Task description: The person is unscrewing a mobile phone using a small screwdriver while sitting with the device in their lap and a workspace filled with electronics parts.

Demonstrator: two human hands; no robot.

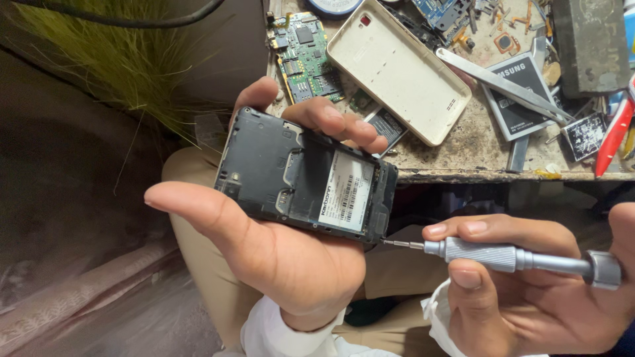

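My left hand [278, 254] cradles a black phone [301, 175] with its back cover off, a white label showing in the battery bay. Fingers curl over its far edge and the thumb points left. My right hand [529, 291] grips a small silver precision screwdriver [503, 256], and a bit of white cloth sits under that hand. The screwdriver's thin tip touches the phone's lower right corner.
A worn workbench [476, 149] lies beyond, holding a beige phone back cover [397, 69], a green circuit board [305, 56], a phone battery [522, 99], metal tweezers [503, 86], a grey block [589, 43] and a red-handled tool [612, 135]. Dry grass [126, 66] is at left.
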